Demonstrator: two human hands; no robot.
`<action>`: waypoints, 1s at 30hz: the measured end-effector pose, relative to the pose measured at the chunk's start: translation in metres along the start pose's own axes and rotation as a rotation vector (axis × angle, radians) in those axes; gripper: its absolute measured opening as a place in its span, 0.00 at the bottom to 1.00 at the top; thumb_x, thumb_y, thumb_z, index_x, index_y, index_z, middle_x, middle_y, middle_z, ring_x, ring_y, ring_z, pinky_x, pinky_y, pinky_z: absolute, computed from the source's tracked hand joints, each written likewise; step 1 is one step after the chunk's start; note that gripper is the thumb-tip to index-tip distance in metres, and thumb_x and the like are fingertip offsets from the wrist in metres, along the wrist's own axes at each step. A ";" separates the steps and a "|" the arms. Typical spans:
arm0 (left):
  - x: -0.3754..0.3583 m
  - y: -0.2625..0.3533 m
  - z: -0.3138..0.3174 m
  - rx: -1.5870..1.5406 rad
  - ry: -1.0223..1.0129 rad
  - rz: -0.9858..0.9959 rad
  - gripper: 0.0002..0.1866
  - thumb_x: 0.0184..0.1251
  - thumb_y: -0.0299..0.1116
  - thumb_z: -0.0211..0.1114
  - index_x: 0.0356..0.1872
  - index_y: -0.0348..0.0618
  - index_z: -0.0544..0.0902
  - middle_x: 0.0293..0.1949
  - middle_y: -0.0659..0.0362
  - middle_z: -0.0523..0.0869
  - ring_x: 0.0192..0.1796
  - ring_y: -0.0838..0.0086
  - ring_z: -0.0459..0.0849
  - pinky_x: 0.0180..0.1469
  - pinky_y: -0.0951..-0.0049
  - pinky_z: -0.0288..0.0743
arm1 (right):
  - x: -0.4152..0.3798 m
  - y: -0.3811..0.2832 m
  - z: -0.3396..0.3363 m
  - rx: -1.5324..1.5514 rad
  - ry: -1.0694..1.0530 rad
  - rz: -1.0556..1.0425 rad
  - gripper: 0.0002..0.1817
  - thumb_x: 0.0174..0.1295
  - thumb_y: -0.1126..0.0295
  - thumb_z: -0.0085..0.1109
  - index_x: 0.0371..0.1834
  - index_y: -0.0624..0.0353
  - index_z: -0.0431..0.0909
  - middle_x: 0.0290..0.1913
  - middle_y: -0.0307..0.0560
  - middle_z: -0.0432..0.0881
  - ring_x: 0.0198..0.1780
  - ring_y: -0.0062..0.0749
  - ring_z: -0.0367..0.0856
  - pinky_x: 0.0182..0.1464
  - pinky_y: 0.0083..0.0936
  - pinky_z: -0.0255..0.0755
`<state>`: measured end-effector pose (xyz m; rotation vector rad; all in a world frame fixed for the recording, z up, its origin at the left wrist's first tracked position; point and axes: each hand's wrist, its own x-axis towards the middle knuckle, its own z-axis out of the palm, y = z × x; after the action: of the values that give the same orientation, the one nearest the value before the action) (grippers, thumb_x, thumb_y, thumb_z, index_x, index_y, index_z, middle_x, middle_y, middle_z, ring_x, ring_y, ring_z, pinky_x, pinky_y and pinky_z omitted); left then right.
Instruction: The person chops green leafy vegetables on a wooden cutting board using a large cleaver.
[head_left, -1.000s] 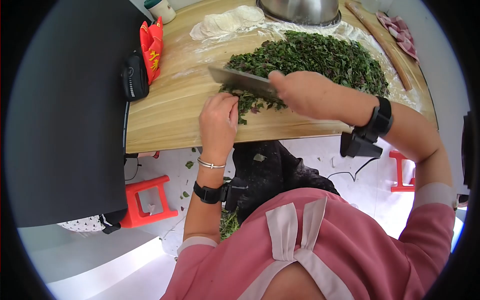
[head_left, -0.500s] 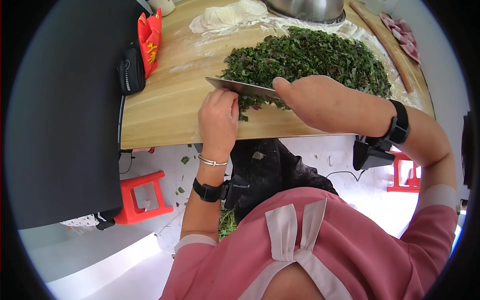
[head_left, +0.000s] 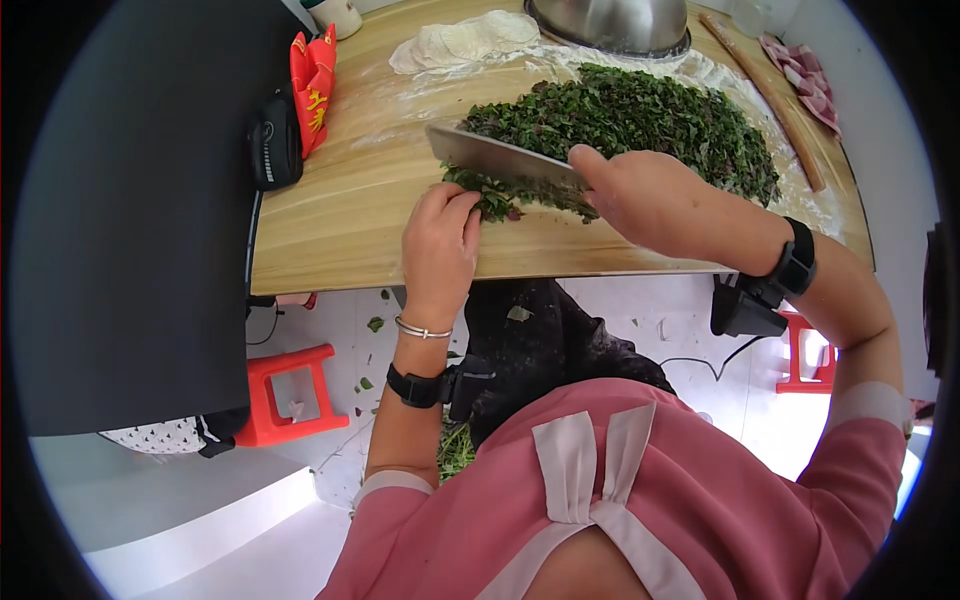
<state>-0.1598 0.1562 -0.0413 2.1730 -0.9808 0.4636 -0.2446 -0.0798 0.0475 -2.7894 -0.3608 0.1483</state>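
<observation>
My right hand (head_left: 650, 200), right of centre in the frame, is wrapped round the handle of a cleaver (head_left: 500, 160), its blade slanting up toward the left above a thin strip of chopped leaves (head_left: 520, 195). My left hand (head_left: 440, 240), its wrist over the table's near edge, has curled fingers touching the strip's left end, just below the blade; I cannot tell whether they pinch any leaves. The big leaf pile (head_left: 640, 125) lies beyond the blade, upper right of centre, its right end near the rolling pin (head_left: 768, 100). Left of my left hand, bare wood of the table (head_left: 340, 235) gives me room out to the black case (head_left: 275, 140) near the left edge; toward my body, only a narrow band of wood remains.
</observation>
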 end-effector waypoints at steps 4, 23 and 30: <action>0.003 0.002 0.004 0.069 0.035 -0.013 0.07 0.56 0.20 0.68 0.37 0.36 0.83 0.39 0.49 0.84 0.42 0.52 0.82 0.46 0.60 0.76 | 0.000 -0.010 -0.006 -0.113 -0.106 0.005 0.11 0.65 0.73 0.54 0.46 0.63 0.65 0.24 0.58 0.79 0.30 0.59 0.81 0.32 0.49 0.72; -0.010 0.001 0.005 0.003 0.105 -0.034 0.05 0.57 0.19 0.66 0.35 0.35 0.83 0.38 0.50 0.85 0.40 0.55 0.82 0.45 0.62 0.76 | 0.003 -0.004 0.003 -0.125 -0.049 -0.121 0.12 0.63 0.75 0.54 0.46 0.64 0.65 0.24 0.58 0.79 0.30 0.58 0.82 0.29 0.46 0.73; -0.008 -0.001 0.005 0.023 0.099 -0.028 0.05 0.56 0.18 0.67 0.34 0.35 0.83 0.36 0.51 0.85 0.39 0.55 0.83 0.43 0.63 0.77 | 0.010 -0.016 0.006 -0.132 -0.093 -0.212 0.14 0.59 0.79 0.55 0.45 0.67 0.64 0.23 0.57 0.79 0.27 0.59 0.81 0.27 0.47 0.72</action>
<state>-0.1642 0.1575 -0.0501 2.1598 -0.8946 0.5659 -0.2397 -0.0611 0.0469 -2.8556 -0.7095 0.2120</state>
